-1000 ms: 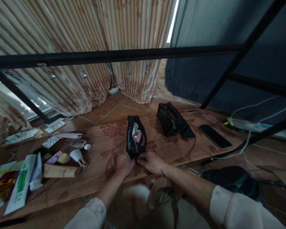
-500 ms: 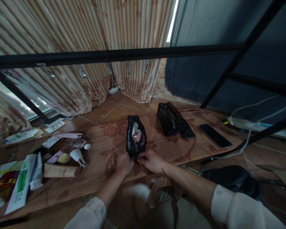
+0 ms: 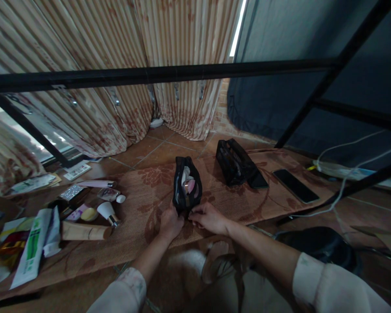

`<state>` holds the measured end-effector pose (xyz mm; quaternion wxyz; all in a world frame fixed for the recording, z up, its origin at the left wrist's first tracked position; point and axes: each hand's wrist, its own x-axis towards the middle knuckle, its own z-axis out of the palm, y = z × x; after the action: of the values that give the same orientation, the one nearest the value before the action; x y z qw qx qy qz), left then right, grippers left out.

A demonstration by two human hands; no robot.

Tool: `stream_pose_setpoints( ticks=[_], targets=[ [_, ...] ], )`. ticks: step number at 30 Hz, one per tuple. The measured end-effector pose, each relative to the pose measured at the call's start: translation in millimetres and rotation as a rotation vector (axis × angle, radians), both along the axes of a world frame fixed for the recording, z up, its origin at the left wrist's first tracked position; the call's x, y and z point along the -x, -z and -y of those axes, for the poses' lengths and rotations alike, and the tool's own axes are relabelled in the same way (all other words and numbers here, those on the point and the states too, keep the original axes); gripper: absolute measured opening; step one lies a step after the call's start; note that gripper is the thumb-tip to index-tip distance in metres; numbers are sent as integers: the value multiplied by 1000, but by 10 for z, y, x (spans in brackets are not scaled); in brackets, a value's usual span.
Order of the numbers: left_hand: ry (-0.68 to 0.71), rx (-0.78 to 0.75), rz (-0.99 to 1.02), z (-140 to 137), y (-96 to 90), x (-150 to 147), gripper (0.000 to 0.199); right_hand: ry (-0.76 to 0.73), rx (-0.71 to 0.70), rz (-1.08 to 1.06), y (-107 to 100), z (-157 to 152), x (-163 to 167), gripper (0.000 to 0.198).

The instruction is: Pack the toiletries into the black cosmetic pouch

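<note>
A black cosmetic pouch [image 3: 178,182] stands on the brown patterned cloth, its top unzipped and gaping. Inside it show a pink item [image 3: 190,186] with a gold-coloured band and something white [image 3: 185,174]. My left hand [image 3: 171,224] is closed on the pouch's near left end. At the near right end, the fingers of my right hand [image 3: 206,218] are pinched together against the pouch; whether they hold a zipper pull there is too small to tell. A second black pouch [image 3: 230,163] sits to the right, beside a dark flat item [image 3: 258,179].
Cosmetics crowd the left side: a white-and-green tube [image 3: 32,250], a beige tube [image 3: 84,231], a makeup brush [image 3: 107,212] and a glittery case [image 3: 72,192]. On the right lies a phone [image 3: 296,186], with a white cable [image 3: 340,184] beyond. A black metal bar [image 3: 163,74] crosses behind the cloth.
Both hands stay at the near end of the pouch, with only a slight shift of the right fingers. The whole view has drifted slightly.
</note>
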<state>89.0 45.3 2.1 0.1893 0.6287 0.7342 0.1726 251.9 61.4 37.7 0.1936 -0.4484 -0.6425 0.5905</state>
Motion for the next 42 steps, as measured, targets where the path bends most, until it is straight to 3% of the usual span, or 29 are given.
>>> stream_pose_setpoints(
  ticks=[7,20,25,32,42],
  targets=[
    [-1,14,-52,-4,30,16,38,4,-4,-16,24,-8,-4,21],
    [14,-4,-7,-3,45,42,48,62,147,-107,-101,10,21,15],
    [6,-17,38,-5,50,51,48,55,111,-130,-105,18,19,16],
    [-32,-10,108,-3,24,39,46,47,20,-238,-291,19,6,21],
    [-8,-35,149,-10,53,51,45,89,14,-275,-422,18,3,25]
  ],
)
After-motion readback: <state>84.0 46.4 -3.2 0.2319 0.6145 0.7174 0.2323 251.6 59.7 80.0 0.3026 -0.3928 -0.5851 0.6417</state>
